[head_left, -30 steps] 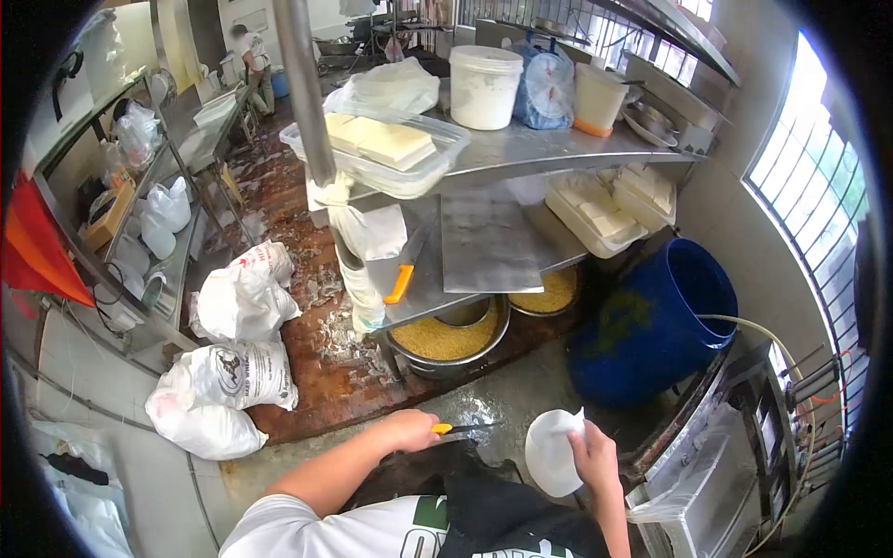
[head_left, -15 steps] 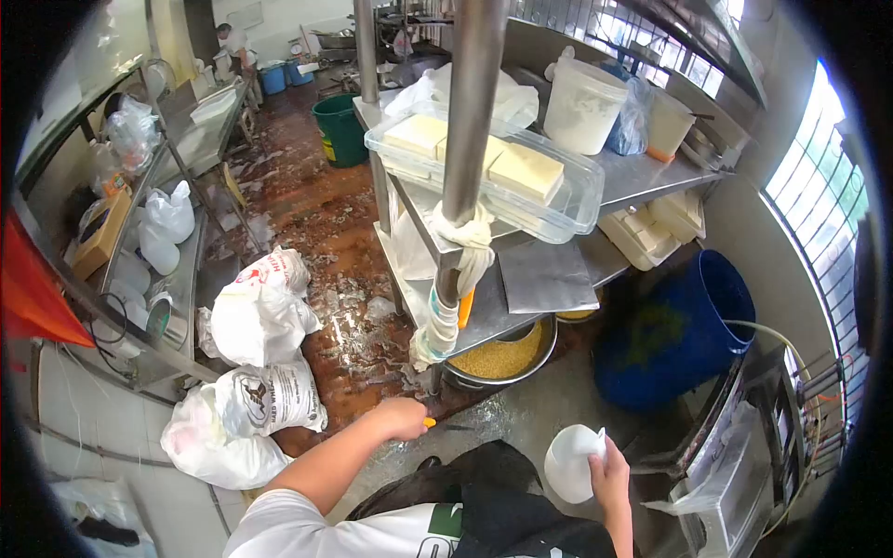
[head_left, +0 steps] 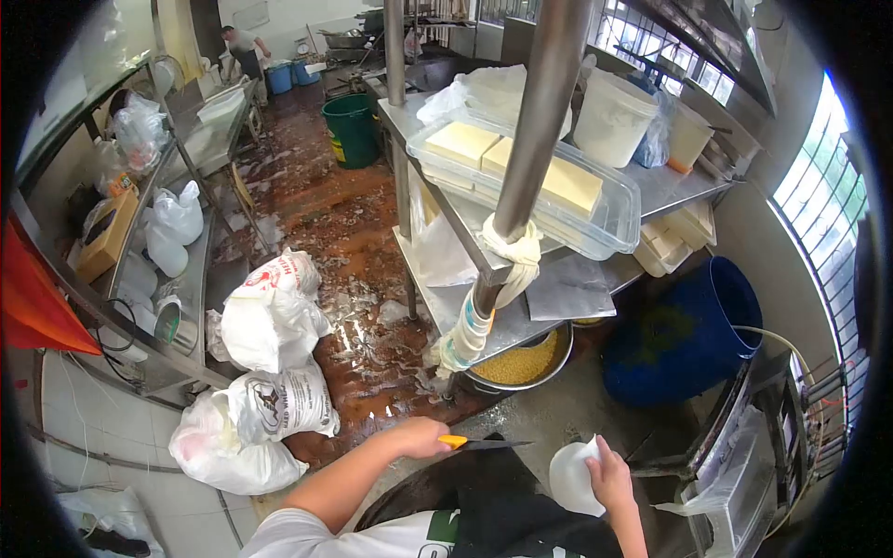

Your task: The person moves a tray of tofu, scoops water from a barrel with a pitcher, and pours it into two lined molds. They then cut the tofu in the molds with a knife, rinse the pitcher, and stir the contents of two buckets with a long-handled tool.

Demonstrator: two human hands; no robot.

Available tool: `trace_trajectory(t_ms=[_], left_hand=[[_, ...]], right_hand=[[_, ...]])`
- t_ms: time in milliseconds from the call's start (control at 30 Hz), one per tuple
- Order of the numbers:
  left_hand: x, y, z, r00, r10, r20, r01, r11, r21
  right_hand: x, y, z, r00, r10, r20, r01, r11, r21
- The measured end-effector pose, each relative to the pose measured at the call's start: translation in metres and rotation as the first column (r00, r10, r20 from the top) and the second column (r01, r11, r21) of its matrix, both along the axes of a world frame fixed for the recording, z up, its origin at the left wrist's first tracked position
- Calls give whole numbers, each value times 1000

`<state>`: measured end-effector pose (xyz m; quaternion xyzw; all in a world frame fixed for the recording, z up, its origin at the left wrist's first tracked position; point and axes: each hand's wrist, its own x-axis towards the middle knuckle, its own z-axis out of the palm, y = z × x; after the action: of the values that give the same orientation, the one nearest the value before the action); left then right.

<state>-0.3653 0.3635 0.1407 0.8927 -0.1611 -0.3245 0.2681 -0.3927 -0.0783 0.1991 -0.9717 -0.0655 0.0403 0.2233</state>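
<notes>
A knife is in my left hand (head_left: 423, 437), its fingers closed round the orange handle (head_left: 453, 442). The dark blade (head_left: 498, 445) points right, toward a white rounded plastic container (head_left: 569, 479). My right hand (head_left: 610, 477) grips that container by its raised edge. Knife and container are apart, both in front of my dark apron (head_left: 502, 488). Beyond my hands, a metal basin (head_left: 521, 363) of yellow grains sits partly under the steel table (head_left: 507, 337).
On the table's upper level, a clear tub (head_left: 614, 232) holds pale yellow blocks by a cloth-wrapped post (head_left: 465, 339). A blue drum (head_left: 684, 330) leans at right. White sacks (head_left: 279, 400) stand at left on wet red flooring (head_left: 363, 344). Far back, a person (head_left: 246, 56) bends near blue buckets.
My left hand has shifted slightly right, and the knife's blade now shows clearly. The view has turned a little. An orange piece beside the wrapped post no longer shows. My right hand still holds the container.
</notes>
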Motion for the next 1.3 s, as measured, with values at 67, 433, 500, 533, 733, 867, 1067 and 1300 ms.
trace_trajectory(t_ms=[67,433,500,533,733,867,1067,1300], left_hand=[[-10,16,7,998,49,-38,-46,996,72],[-31,-26,-1,977,212,19,-213,970,117],[-28,-32,11,985,170,-4,-169,981,99],[-27,-33,18,985,174,8,-173,978,119],[-59,60,61,955,295,-1,-278,898,340],[-64,137,106,697,613,372,-716,567,407],[4,158,204,14,625,781,-694,568,-442],[-31,137,217,288,583,759,-848,524,-81]], right_hand=[[-2,-5,-10,999,-11,-52,11,1000,-5],[95,35,-48,911,216,-352,-312,919,-242],[141,49,-10,956,153,-250,-244,890,-386],[158,46,14,989,58,-133,-105,921,-375],[185,-30,84,970,-176,169,211,952,-221],[162,-43,65,956,-154,250,164,986,-23],[144,-9,-7,954,-164,252,108,969,221],[116,12,-13,981,-57,186,18,978,208]])
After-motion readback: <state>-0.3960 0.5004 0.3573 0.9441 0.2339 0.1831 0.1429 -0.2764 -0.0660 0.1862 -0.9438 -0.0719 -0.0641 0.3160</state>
